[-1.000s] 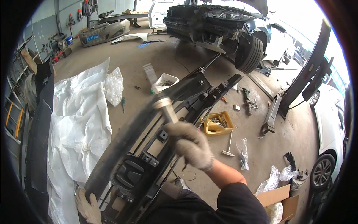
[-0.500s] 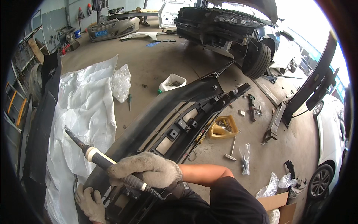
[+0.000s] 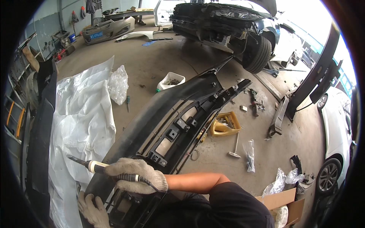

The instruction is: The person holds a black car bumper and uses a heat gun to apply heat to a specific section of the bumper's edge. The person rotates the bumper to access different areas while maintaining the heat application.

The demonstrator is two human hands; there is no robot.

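My right hand [image 3: 138,176], in a grey knitted work glove, is closed round the handle of a corded hot-air welding gun [image 3: 99,166]. Its dark metal nozzle points left, over the white sheet. Below the gun lies a long black car bumper cover [image 3: 129,129] with slots and square brackets, running from the lower left to the upper middle. My left hand [image 3: 93,209], gloved too, rests with fingers apart on the bumper's near left edge. The gun's cord trails from the back of the handle; the bumper's near end is partly hidden by my arm and body.
A crumpled white sheet [image 3: 81,114] lies left, beside another dark panel [image 3: 38,140]. A cut white jug [image 3: 171,80], a yellow container [image 3: 226,125] of small parts and a hammer [image 3: 236,146] are on the floor. Ahead stands a car without its front bumper [image 3: 220,22]; an open cardboard box [image 3: 279,197] sits lower right.
The gun has come down and tilted flatter, its nozzle lower in the picture. My right hand has moved down and left. My left hand stays at the bumper edge; the view has shifted slightly.
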